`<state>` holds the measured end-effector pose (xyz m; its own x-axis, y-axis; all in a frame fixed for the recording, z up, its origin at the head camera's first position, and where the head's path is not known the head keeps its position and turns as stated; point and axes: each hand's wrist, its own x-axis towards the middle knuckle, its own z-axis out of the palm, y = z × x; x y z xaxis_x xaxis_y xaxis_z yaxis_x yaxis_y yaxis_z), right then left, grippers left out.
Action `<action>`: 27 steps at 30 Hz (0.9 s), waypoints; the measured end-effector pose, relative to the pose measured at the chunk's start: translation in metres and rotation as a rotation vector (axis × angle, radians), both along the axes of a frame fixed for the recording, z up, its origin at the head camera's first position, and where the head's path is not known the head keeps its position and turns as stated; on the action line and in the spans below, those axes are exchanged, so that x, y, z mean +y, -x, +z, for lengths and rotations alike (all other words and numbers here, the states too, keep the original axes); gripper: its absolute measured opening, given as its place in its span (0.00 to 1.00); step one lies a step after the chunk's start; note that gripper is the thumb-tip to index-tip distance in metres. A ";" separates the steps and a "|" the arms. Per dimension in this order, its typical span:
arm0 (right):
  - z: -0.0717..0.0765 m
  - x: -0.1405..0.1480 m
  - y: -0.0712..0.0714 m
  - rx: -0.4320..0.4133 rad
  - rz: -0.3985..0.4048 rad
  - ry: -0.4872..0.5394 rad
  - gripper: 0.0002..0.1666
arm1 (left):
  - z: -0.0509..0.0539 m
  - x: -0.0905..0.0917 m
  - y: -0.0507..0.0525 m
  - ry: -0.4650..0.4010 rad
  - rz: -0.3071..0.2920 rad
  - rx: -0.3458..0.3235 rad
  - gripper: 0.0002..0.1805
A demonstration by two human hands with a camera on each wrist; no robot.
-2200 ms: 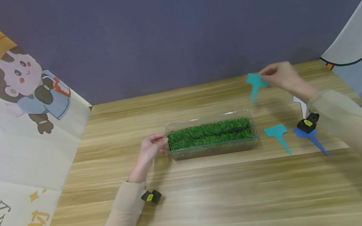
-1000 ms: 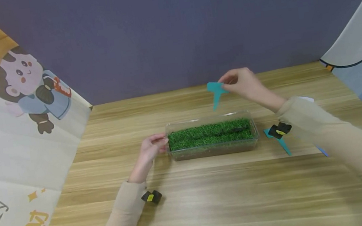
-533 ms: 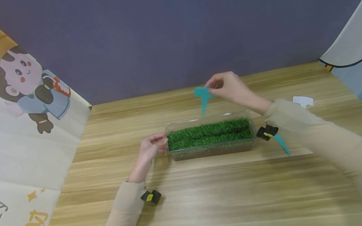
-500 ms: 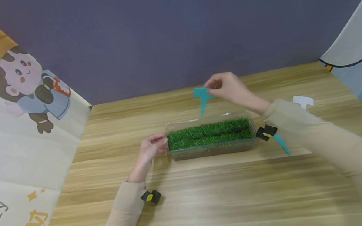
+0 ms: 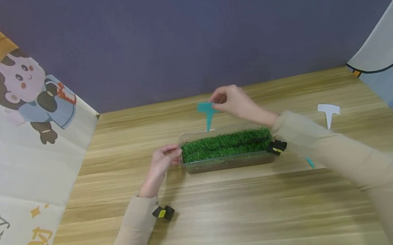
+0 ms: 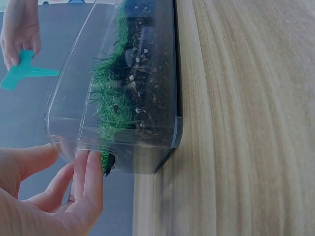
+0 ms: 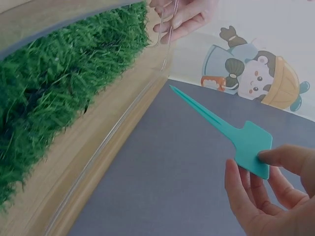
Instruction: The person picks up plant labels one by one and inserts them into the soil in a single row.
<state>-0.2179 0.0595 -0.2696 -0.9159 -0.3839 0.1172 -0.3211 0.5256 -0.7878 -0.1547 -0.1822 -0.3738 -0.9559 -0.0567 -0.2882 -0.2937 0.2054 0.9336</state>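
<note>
My right hand (image 5: pixel 236 104) pinches a teal T-shaped plant label (image 7: pixel 253 147) by its broad head, thumb on one face and fingers behind. Its pointed stem slants down over the back rim of a clear plastic box (image 5: pixel 230 163). Inside the box, green artificial grass (image 5: pixel 226 145) lies in two strips above dark soil-like filling, seen through the wall in the left wrist view. At the box's left end my left hand (image 5: pixel 164 160) holds the edge; the left wrist view shows its fingertips (image 6: pixel 91 164) against the end wall.
A white T-shaped plant label (image 5: pixel 328 111) lies on the wooden table (image 5: pixel 236 219) to the right. Only the tip of another teal plant label (image 5: pixel 309 162) shows beside my right sleeve (image 5: pixel 331 151). A dark panel (image 5: pixel 187 38) stands behind the table.
My right hand has carried the teal plant label leftward from the right side and lowered it towards the box's back rim. The left hand and box have stayed put.
</note>
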 end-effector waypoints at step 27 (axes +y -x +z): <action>-0.021 -0.044 -0.010 0.045 0.170 -0.095 0.08 | -0.001 0.000 0.001 0.001 0.000 -0.004 0.18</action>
